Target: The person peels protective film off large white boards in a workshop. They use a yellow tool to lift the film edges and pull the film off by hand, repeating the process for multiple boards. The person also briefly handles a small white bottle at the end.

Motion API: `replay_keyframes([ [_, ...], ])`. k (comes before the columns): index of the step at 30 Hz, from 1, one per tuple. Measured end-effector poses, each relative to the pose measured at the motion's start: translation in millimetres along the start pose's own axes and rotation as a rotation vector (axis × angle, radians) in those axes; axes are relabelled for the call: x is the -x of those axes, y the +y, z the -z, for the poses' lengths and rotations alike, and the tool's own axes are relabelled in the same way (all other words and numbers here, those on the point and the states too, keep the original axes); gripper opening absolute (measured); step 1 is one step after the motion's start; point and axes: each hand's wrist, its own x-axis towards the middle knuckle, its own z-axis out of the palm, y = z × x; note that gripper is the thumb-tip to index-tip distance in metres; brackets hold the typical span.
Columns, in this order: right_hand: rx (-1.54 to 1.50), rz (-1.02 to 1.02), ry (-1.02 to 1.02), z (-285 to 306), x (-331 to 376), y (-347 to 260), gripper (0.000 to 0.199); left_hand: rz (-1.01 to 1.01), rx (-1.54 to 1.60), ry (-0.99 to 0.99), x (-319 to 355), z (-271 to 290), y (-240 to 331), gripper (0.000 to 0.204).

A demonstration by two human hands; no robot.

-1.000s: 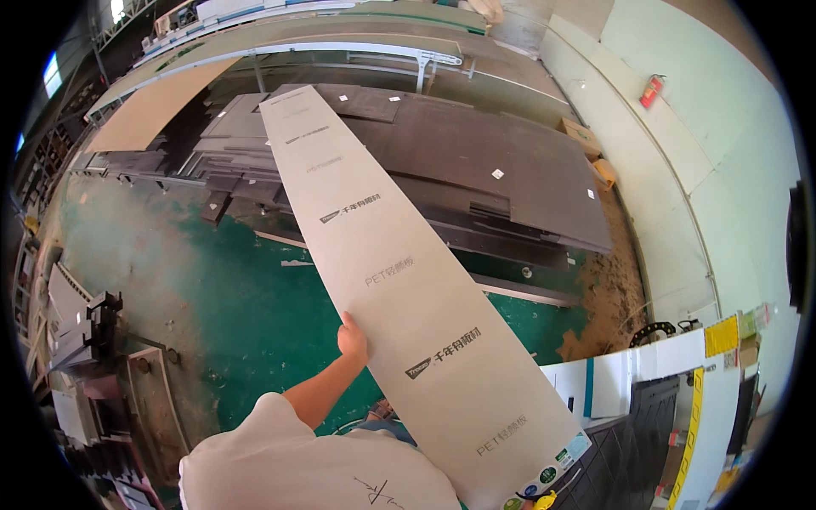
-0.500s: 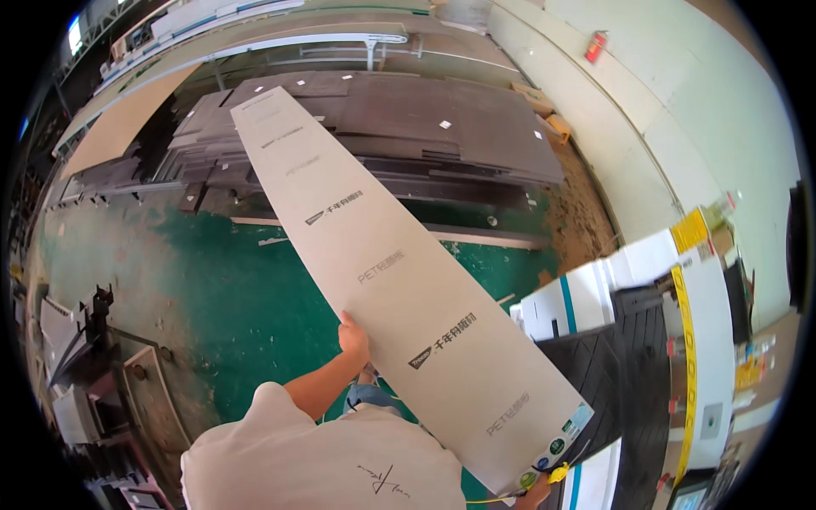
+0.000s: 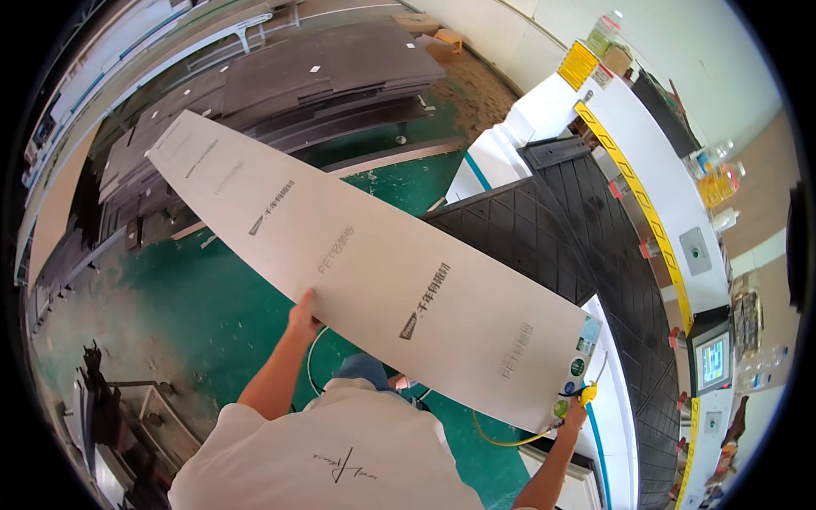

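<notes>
A long, pale beige panel (image 3: 374,276) with printing and round stickers stretches across the view from far left to near right. My left hand (image 3: 303,314) is closed on its near long edge, around the middle, fingers hidden underneath. My right hand (image 3: 575,415) is at the panel's near right corner, closed around a yellow air blow gun (image 3: 588,393) with a thin nozzle. A yellow hose (image 3: 501,443) trails from it under the panel. Whether that hand also grips the panel's edge is hard to see. The panel's right part lies over a machine's black ribbed bed (image 3: 586,225).
The white machine housing (image 3: 659,153) with a yellow strip curves along the right, carrying a control screen (image 3: 712,359) and bottles (image 3: 721,183). Stacked dark brown boards (image 3: 340,72) lie ahead. A metal-framed cart (image 3: 161,421) stands at lower left on the green floor (image 3: 229,297).
My view has turned right. The panel has swung, its far end shifting left and its near end toward the machine bed. Both hands keep their holds, and my right hand shows more fully.
</notes>
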Motion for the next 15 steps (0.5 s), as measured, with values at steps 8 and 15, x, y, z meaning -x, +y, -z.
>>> replay_keyframes([
  [8, 0.078, -0.196, 0.152, 110, -3, 87, 0.033, -0.020, 0.112, 0.139, -75, 52, 24, 0.052],
  [15, 0.225, -0.171, 0.223, 157, 6, 141, 0.026, 0.015, 0.021, 0.089, -22, 67, 8, 0.057],
])
